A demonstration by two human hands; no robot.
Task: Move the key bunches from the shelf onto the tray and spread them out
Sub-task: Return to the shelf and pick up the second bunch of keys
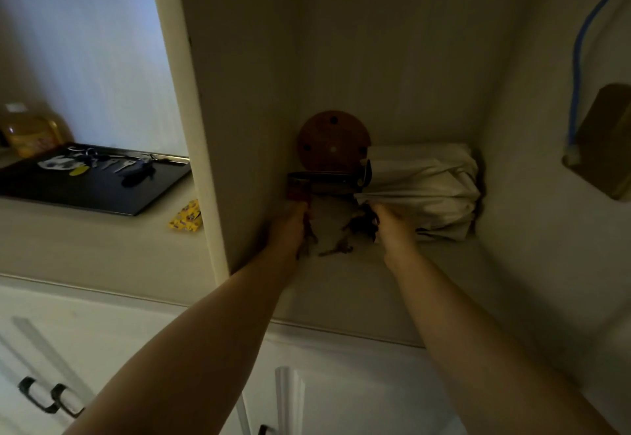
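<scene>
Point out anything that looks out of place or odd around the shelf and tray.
A small yellow packet lies loose on the counter beside the black tray, outside it. Otherwise nothing stands out: keys lie on the tray, both hands reach into the dim shelf.

Both arms reached into a dim shelf alcove. The left hand lay against the left wall, its grip hidden; the right hand seemed closed on a dark key bunch, though shadow blurred it. More keys lay between the hands. A brown disc and a folded white bag sat farther back. On the tabletop to the left, a black tray held spread keys.
</scene>
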